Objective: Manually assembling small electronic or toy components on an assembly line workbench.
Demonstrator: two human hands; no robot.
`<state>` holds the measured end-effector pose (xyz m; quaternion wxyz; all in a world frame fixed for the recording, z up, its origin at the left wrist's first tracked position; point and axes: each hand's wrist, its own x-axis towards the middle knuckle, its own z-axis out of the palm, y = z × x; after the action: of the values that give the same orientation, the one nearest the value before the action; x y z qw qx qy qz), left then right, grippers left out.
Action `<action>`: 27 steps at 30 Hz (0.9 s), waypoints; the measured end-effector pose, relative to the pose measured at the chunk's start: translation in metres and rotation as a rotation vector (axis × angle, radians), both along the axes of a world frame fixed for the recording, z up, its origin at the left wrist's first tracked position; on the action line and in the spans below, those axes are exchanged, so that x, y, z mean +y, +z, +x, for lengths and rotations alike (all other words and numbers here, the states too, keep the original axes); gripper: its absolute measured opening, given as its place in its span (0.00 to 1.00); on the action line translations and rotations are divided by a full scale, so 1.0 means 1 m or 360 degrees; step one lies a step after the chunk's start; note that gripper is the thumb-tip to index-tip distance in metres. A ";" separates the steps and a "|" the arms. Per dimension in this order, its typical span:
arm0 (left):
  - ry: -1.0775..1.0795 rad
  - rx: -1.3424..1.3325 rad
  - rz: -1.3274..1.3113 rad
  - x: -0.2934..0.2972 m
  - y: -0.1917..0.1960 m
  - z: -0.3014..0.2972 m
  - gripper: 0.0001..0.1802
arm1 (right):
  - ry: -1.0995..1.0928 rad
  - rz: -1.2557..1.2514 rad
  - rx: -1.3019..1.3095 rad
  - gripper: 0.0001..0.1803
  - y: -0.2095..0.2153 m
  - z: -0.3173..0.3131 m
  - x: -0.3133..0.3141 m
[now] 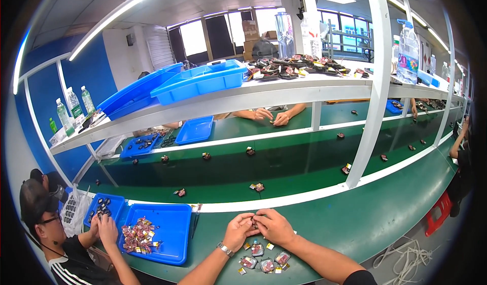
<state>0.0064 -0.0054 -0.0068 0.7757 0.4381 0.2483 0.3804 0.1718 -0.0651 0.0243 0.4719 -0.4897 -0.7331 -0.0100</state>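
Note:
My left hand (pixel 238 230) and my right hand (pixel 274 225) meet over the green bench (pixel 355 219), fingers pinched together on one small dark part (pixel 254 222). A watch sits on my left wrist. Just below my hands lie several small red-and-silver parts (pixel 264 259) with yellow tags, loose on the bench.
A blue tray (pixel 167 234) of similar red parts sits to my left. A person at lower left works over another blue tray (pixel 109 206). Small parts ride the green conveyor belt (pixel 284 168). Across it, another person's hands (pixel 271 116) work. Blue bins (pixel 198 79) and bottles stand on the shelf above.

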 end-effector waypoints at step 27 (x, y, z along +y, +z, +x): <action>0.0012 0.0168 0.0165 -0.001 -0.001 0.001 0.16 | -0.0049 -0.0016 0.0059 0.07 -0.003 -0.006 -0.004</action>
<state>0.0073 -0.0063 -0.0074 0.7364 0.4961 0.2705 0.3722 0.1657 -0.0687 0.0211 0.4828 -0.5032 -0.7167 -0.0046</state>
